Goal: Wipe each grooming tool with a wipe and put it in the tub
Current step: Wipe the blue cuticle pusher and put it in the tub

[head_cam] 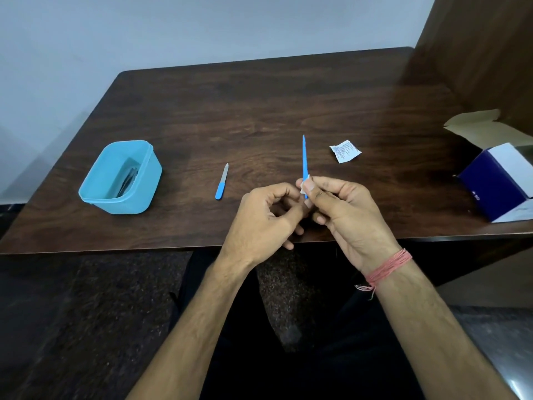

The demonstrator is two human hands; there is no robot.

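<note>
Pinching blue tool [304, 157] through wipe [304, 187]: right hand [343, 209] fingers; left hand [265, 217] apparently grips its lower end.

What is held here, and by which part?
Left hand holds the blue stick tool at its lower end; right hand pinches a wipe round it.

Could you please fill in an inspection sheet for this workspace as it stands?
Surface: dark wood table.
Job's things: blue tub holds tools; nail file lies on the table; thin blue tool upright in both hands, wipe around it.
Clutter: torn sachet; open box at right edge.
Grips: left hand holds the tool's lower end; right hand pinches the wipe.
Cables: nothing seen.
Surroundings: pale wall.
</note>
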